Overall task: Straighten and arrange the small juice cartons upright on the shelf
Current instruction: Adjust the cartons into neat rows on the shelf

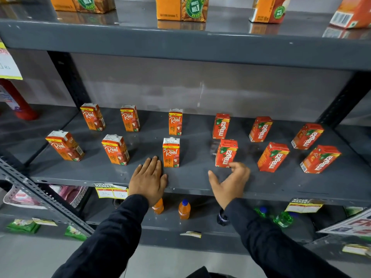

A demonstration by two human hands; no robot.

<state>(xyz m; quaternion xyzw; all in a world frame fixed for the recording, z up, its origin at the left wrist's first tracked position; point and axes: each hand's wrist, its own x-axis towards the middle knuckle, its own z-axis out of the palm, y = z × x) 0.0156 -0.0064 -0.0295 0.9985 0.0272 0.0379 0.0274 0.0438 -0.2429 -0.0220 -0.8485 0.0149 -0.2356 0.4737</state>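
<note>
Shelf (192, 183): twelve small cartons are standing in two rows — six orange, six red.
Left hand (148, 177): lying flat, fingers together, just beside an orange carton (171, 152).
Right hand (230, 181): fingers spreading, blurred — seemingly touching the front red carton (226, 153).
Advice: be squaring it gently, gripping both sides.

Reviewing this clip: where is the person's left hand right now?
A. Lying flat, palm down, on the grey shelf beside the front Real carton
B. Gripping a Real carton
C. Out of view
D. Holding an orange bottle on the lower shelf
A: the left hand lies flat with fingers extended on the grey metal shelf, just left of the small orange Real juice carton, holding nothing.
</note>
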